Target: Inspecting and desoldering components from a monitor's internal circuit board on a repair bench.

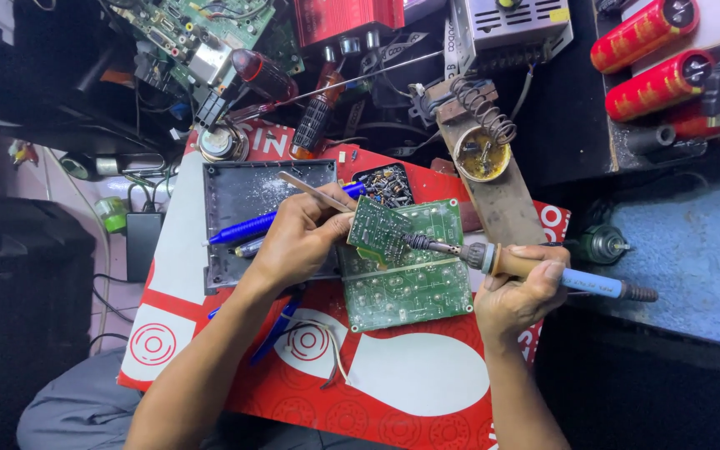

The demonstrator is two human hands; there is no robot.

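Your left hand (293,242) grips small board (378,231) w/ tweezers (314,192); right hand (517,292) holds iron (535,271). Tray (252,196) has pens (247,229), partly hidden.

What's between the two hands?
In the head view, a small green board held by the left hand and the soldering iron's metal tip from the right hand, above a bigger green board.

Left hand (297,242) curled in a pinching grip, right hand (517,292) fisted closed, forearms converging from below, wrists bent inward.
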